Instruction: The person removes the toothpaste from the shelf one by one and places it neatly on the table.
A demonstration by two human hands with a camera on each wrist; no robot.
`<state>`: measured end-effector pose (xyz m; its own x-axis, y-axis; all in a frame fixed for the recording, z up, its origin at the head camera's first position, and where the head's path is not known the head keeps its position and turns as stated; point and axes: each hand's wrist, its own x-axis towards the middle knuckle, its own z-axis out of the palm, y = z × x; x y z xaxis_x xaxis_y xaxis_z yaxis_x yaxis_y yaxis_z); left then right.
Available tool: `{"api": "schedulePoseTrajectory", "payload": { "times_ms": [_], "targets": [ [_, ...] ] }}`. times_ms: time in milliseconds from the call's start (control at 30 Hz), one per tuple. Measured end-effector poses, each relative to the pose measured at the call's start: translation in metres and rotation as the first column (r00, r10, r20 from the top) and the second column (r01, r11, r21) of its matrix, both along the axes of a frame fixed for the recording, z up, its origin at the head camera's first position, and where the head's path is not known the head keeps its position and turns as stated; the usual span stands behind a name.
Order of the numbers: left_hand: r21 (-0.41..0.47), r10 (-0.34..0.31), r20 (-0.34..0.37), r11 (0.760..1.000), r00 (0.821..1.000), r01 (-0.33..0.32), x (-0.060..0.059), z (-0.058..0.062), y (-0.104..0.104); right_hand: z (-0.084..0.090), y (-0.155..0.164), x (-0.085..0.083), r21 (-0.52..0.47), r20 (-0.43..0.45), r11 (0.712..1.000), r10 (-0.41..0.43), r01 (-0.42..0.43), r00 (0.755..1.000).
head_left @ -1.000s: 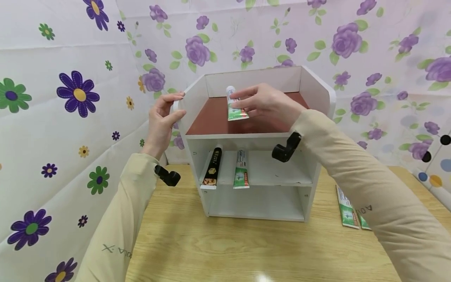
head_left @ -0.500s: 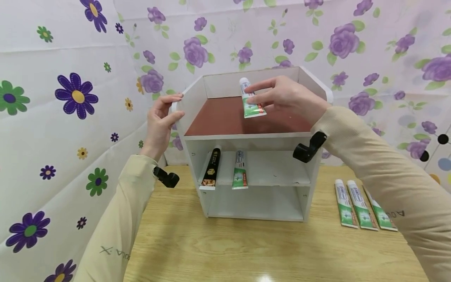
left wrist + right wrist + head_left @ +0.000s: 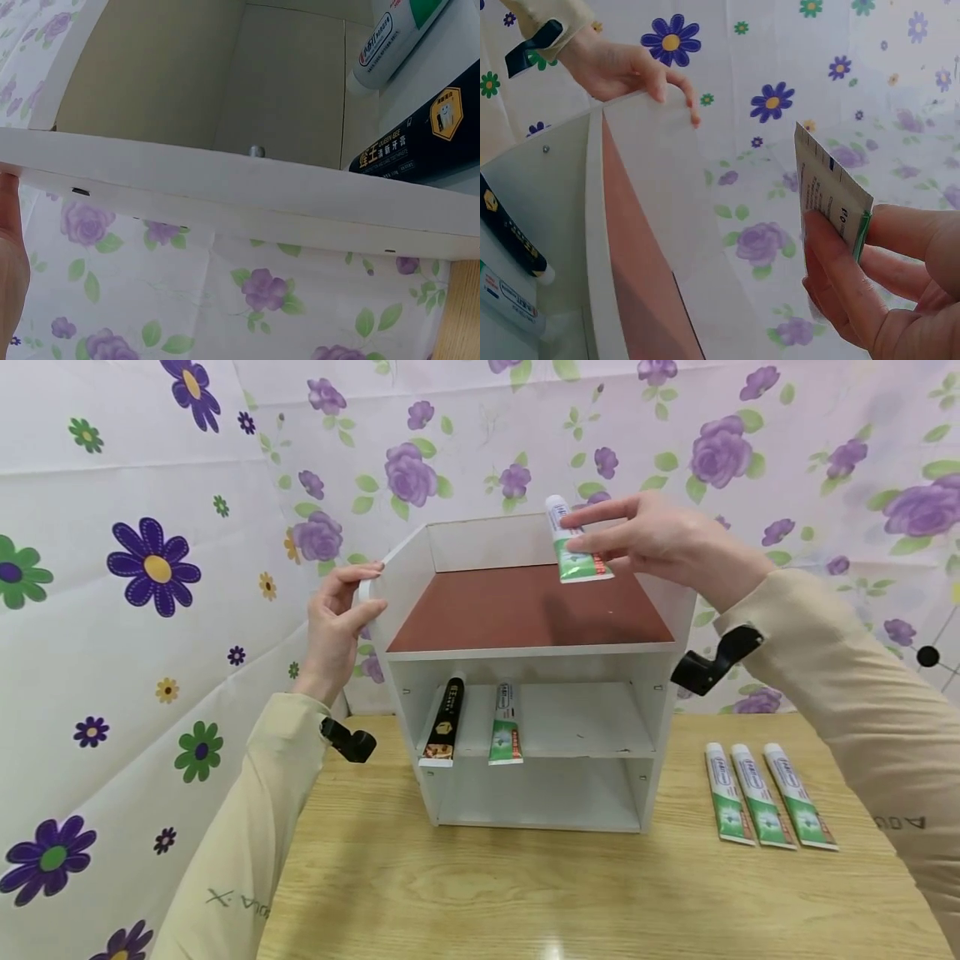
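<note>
My right hand [image 3: 663, 539] pinches a green-and-white toothpaste tube [image 3: 580, 568] by its side, cap end up, above the red-brown top of a small white shelf unit [image 3: 532, 652]. In the right wrist view, the flat crimped end of this tube [image 3: 832, 176] points up between thumb and fingers. My left hand [image 3: 335, 627] grips the upper edge of the unit's left side panel, thumb in front and fingers over the top. On the middle shelf lie a black toothpaste tube [image 3: 446, 722] and, right of it, a green-and-white toothpaste tube [image 3: 506, 722], crimped ends sticking out forward.
Three more green-and-white tubes [image 3: 763, 802] lie side by side on the wooden table [image 3: 480, 893], right of the unit. Flowered cloth [image 3: 480, 443] hangs close behind and on the left. The unit's raised side and back panels border its top.
My right hand has moved right and slightly up with the toothpaste tube, from over the top's middle to near its right side. My left hand keeps its grip on the panel.
</note>
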<state>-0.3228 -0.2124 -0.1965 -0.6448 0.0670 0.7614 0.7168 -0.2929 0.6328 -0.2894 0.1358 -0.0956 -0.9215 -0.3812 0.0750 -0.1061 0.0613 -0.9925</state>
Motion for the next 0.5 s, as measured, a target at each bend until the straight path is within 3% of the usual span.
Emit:
{"api": "schedulePoseTrajectory", "payload": {
  "times_ms": [300,500],
  "targets": [
    [-0.001,-0.005,0.001,1.000,1.000,0.005,0.000,-0.002,0.002,0.004,0.038,0.006,-0.018,0.032,0.997,-0.079,0.080,0.996],
    [0.000,0.013,0.003,1.000,1.000,-0.013,0.000,0.000,0.002,0.005,0.057,0.006,-0.081,0.023,0.994,-0.077,0.079,0.997]
  ]
}}
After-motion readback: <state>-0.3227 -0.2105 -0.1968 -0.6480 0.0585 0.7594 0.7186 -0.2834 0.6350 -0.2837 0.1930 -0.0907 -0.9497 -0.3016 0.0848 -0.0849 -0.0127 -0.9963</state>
